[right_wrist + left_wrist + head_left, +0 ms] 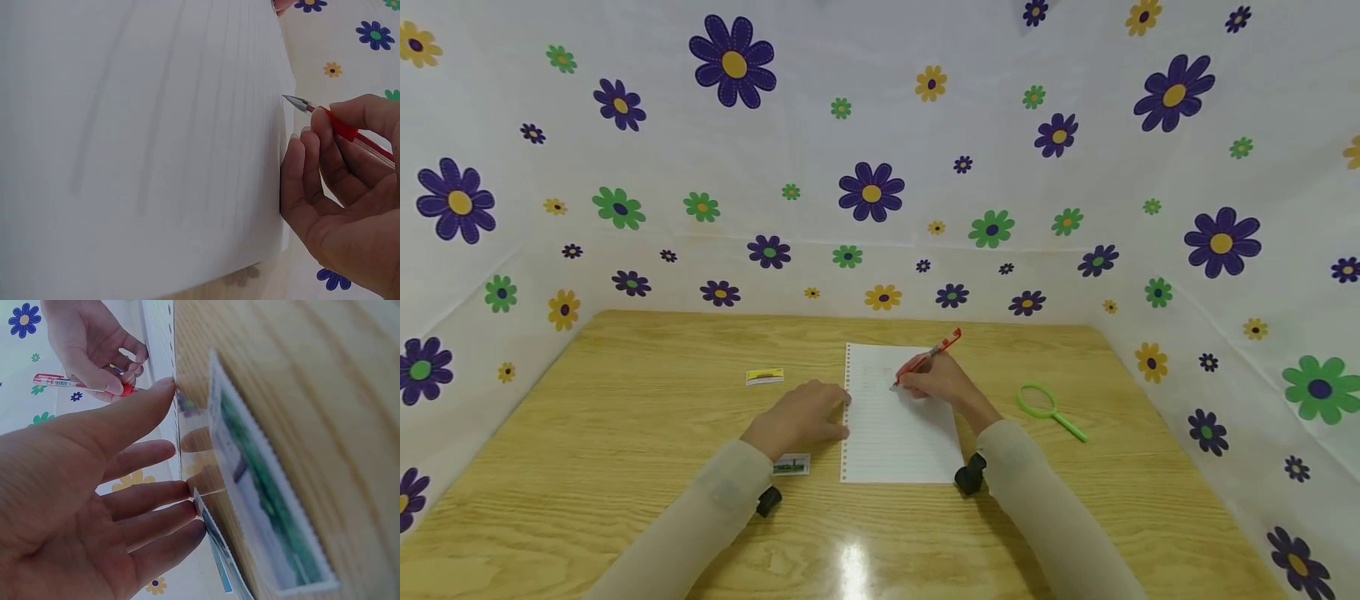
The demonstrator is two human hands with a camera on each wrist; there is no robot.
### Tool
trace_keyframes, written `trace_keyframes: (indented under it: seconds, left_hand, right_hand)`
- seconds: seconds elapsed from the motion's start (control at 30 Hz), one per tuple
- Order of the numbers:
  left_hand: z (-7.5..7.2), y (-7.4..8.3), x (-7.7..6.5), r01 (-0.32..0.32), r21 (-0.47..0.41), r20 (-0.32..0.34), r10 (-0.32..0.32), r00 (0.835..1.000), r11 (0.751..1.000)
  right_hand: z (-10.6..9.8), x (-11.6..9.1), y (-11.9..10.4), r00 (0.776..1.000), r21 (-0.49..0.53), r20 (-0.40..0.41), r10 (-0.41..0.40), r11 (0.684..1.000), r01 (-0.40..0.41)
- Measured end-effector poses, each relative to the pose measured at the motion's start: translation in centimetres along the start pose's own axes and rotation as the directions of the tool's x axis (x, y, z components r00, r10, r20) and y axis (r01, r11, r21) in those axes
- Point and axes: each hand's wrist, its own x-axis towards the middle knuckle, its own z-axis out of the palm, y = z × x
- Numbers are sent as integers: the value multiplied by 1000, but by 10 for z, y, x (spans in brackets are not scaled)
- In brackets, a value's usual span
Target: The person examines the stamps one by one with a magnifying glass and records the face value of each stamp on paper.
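My right hand (937, 379) pinches a red gel pen (928, 357) over the upper part of a sheet of lined paper (898, 442) with punched holes along its left side. In the right wrist view the pen's metal tip (295, 102) is at the paper, and the side of the hand rests on the sheet. Faint red writing (883, 370) shows near the top lines. My left hand (805, 414) has its fingers loosely extended, thumb and fingertips at the holed edge. A postage stamp with a green scene (269, 500) lies beside the left wrist, partly hidden in the head view.
A second, yellow stamp (764, 377) lies farther back, left of the paper. To the right sits a green magnifying glass (1054, 414), handle toward the front. White flowered cloth (805, 133) walls the wooden table (647, 400) at the back and both sides.
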Motion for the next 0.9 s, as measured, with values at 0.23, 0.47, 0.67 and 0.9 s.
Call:
trace_keyframes:
  seconds: [0.23, 0.47, 0.67, 0.9]
  left_hand:
    - [1, 0, 0, -3, -6, -6, 3, 1000, 1000]
    - [-1, 0, -2, 2, -7, -8, -2, 1000, 1000]
    - [-1, -1, -1, 13, 1, -5, -13, 1000, 1000]
    - [2, -1, 0, 20, -16, 4, -20, 1000, 1000]
  right_hand:
    - [0, 2, 1, 1000, 25, -17, 11, 1000, -10]
    - [1, 2, 2, 1000, 0, -16, -15, 1000, 15]
    - [1, 1, -1, 1000, -17, -15, -27, 1000, 27]
    - [-3, -3, -1, 998, -18, 31, -59, 998, 59]
